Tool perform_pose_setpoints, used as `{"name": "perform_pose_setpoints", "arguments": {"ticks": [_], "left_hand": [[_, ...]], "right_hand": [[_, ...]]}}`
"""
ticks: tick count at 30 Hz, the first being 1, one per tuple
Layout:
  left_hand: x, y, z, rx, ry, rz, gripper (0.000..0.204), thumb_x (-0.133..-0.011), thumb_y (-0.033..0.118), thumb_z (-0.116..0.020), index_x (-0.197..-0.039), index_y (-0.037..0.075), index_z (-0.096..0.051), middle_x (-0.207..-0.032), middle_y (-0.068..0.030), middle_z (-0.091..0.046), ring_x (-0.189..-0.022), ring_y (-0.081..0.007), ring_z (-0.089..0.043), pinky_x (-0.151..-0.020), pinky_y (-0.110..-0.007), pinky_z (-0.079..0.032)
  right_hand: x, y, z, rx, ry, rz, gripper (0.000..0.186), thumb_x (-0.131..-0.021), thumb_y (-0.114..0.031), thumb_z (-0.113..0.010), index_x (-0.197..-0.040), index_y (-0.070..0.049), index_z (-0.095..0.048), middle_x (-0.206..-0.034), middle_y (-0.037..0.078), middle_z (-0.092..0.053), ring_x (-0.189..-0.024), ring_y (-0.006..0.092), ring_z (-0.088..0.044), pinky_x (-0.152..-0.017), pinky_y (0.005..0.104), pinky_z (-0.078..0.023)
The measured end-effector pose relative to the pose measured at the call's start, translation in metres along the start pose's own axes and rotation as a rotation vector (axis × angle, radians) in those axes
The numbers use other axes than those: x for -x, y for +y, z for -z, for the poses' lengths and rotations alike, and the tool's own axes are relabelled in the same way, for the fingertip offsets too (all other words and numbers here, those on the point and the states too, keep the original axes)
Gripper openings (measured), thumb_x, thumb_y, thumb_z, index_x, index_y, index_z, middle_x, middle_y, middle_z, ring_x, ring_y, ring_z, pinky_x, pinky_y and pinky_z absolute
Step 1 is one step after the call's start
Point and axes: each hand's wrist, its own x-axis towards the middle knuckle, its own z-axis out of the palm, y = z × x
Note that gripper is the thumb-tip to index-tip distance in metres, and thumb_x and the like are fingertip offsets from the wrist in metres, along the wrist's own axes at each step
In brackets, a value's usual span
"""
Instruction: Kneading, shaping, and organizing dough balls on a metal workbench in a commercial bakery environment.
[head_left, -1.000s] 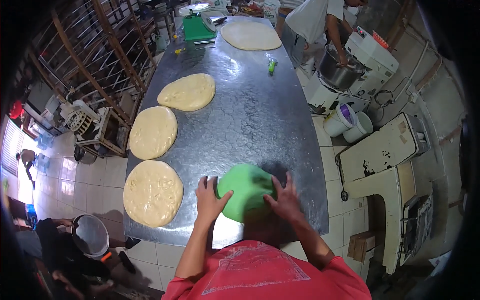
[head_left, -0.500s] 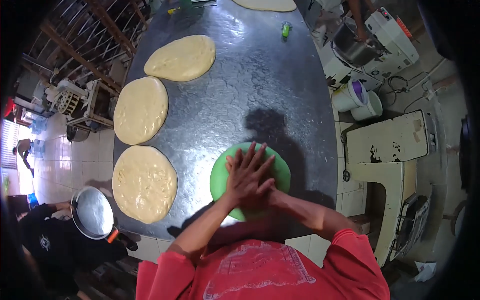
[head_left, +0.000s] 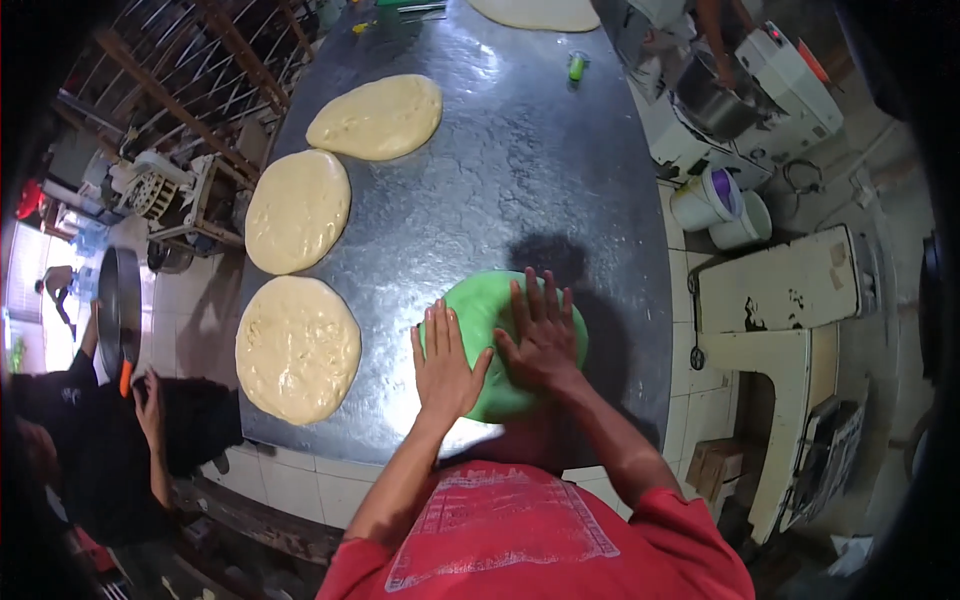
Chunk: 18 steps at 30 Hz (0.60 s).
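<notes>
A flattened round of bright green dough (head_left: pixel 485 305) lies on the dark worktable (head_left: pixel 460 220) close in front of me. My left hand (head_left: pixel 447 368) lies flat over its left edge, fingers stretched out and pointing away from me. Across its right half rests my right hand (head_left: pixel 543 335), palm down with the fingers spread. The two hands are apart, and neither grips anything. Parts of the dough are hidden under the palms. Along the table's left side lie three pale dough pieces: a near round (head_left: pixel 298 350), a middle round (head_left: pixel 298 211) and a farther oval (head_left: pixel 377 117).
Another pale dough piece (head_left: pixel 535 12) lies at the far end, near a small green object (head_left: pixel 576 68). To the left, a person in black (head_left: pixel 90 450) holds a round pan (head_left: pixel 120 310). Right of the table stand buckets (head_left: pixel 706 200), a mixer bowl (head_left: pixel 716 98) and a cream-coloured machine (head_left: pixel 780 280).
My hands, stacked on the middle of the green dough before, have separated to its left and right sides. The person on the left has raised and turned the pan.
</notes>
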Motion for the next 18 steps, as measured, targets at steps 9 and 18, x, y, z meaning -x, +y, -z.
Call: {"name": "perform_pose_setpoints", "arguments": {"ticks": [9, 18], "left_hand": [[-0.083, -0.037, 0.025, 0.426, -0.670, 0.155, 0.110, -0.090, 0.080, -0.031, -0.157, -0.005, -0.010, -0.167, -0.0197, -0.002, -0.154, -0.0369, 0.009, -0.116, -0.068, 0.002], [-0.095, 0.005, -0.056, 0.105, -0.147, -0.191, 0.103, -0.090, 0.079, -0.027, -0.159, 0.004, -0.014, -0.166, -0.0193, -0.010, -0.153, -0.0404, -0.007, -0.112, -0.074, -0.004]], "right_hand": [[-0.055, 0.075, 0.031, 0.333, -0.518, 0.436, 0.085, -0.088, -0.064, -0.048, -0.159, -0.020, -0.027, -0.166, 0.009, -0.019, -0.154, 0.0363, -0.009, -0.122, 0.0584, -0.004], [-0.089, 0.074, -0.030, 0.133, -0.346, 0.436, 0.085, -0.089, -0.055, -0.049, -0.157, -0.009, -0.027, -0.165, 0.014, -0.021, -0.153, 0.0390, -0.014, -0.120, 0.0604, -0.011]]}}
